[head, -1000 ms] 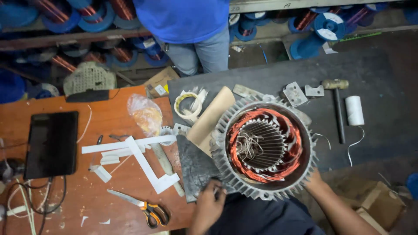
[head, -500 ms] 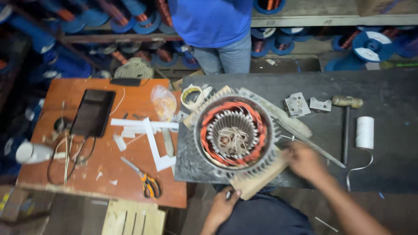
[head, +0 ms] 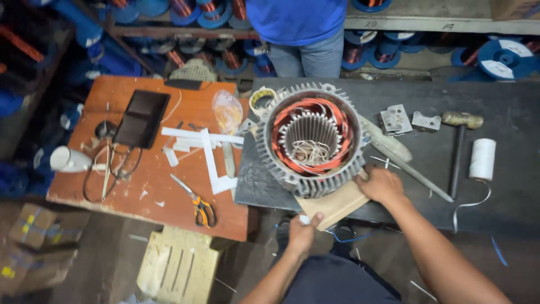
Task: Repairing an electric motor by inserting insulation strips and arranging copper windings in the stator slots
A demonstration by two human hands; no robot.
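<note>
The round grey finned motor stator with orange copper windings (head: pixel 312 141) stands on the dark workbench (head: pixel 506 112), near its left end. Under its near side lies a flat tan board (head: pixel 337 204) that sticks out over the bench edge. The left hand (head: pixel 302 232) grips the near corner of this board, fingers closed around it with the thumb on top. The right hand (head: pixel 383 184) rests at the right near side of the stator, touching the board; its fingers are bent, but I cannot tell if they hold anything. To the right lie a long hammer (head: pixel 458 149) and a white spool of tape (head: pixel 482 159). On the orange table (head: pixel 129 186) at left lie orange-handled scissors (head: pixel 197 202).
</note>
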